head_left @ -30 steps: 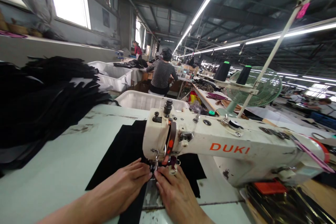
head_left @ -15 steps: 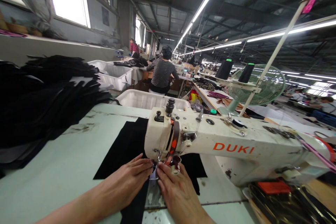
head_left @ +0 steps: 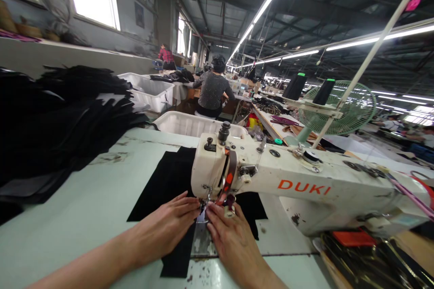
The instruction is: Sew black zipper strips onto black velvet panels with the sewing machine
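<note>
Guiding, as it appears, black cloth (head_left: 162, 180), which lies flat on the worktop (head_left: 77, 230) beneath and beyond the hands. Left hand (head_left: 166, 223): fingers outstretched, laid flat on cloth. Right hand (head_left: 233, 230): fingers slightly bent, thumb hidden; whether it grips cannot be told. Sewing machine (head_left: 257, 174): head just ahead of both. Advised handling: light, even pressure, fingertips clear of moving parts. Change from one second ago: cloth farther forward past the hands, near end now in view.
</note>
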### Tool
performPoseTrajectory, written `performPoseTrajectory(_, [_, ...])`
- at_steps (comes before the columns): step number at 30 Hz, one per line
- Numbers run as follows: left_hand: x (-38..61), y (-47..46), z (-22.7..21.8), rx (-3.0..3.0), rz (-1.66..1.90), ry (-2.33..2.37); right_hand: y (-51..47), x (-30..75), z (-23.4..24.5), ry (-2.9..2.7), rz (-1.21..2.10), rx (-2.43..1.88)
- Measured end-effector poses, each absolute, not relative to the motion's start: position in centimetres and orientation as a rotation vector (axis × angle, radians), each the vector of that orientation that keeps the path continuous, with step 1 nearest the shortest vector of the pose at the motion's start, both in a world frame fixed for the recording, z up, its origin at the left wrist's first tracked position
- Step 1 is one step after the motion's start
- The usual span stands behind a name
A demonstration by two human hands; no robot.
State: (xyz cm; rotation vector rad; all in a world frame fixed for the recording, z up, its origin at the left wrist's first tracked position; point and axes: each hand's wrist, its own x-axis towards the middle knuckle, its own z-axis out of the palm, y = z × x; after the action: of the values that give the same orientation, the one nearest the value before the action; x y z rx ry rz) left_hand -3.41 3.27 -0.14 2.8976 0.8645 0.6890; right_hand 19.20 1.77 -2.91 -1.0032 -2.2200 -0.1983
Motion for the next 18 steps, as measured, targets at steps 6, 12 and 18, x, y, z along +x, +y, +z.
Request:
performPoseTrajectory(6, [-3.1,2.8,1.0,2.805,0.525,0.978,1.7,19.0,-2.4,-2.215,-0.198,-0.975])
performPoseTrajectory(12, [-4.2,2.4,2.3,2.690,0.346,1.218,1.8,19.8,-2.1,-2.255,-0.422,-0.925])
performPoseTrajectory(18, [-5.3,5.8,1.7,2.687,0.126,1.460,4.6,21.8,-5.3,-2.256,-0.720,-0.732])
